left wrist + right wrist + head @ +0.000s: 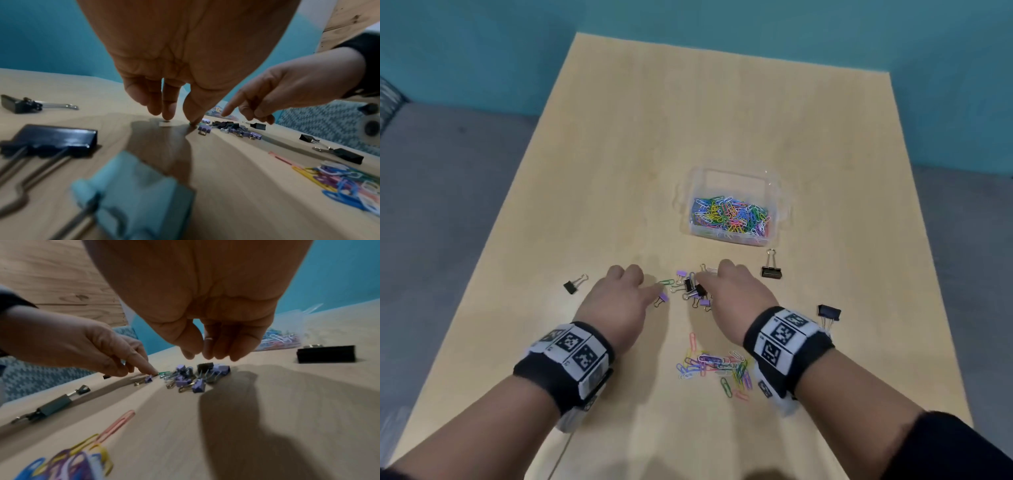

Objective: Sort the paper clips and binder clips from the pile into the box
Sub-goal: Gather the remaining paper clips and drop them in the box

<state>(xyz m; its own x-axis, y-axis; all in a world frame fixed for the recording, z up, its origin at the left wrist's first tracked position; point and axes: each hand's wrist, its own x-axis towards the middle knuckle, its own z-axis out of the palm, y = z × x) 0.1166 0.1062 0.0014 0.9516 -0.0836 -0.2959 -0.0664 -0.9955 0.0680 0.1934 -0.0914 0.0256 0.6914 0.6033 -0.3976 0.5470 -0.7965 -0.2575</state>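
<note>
1. Step in hand, as I judge it: picking small clips out of the mixed pile (pixel 693 289) that lies between the two hands on the bench (pixel 619 154).
2. The left hand (pixel 619 301) presses a fingertip on a green paper clip (pixel 666 282); nothing is gripped.
3. The right hand (pixel 736 294) hovers over the pile, fingers loosely curled, empty.
4. The box (pixel 732 205), beyond the right hand, already holds paper clips.
5. Next: pinch the green clip and carry it forward to the box.

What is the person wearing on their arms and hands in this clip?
Both hands, left and right, are bare, no gloves. Each wrist carries a black band with white panels of square black-and-white markers. A dark sleeve covers the right forearm.
</note>
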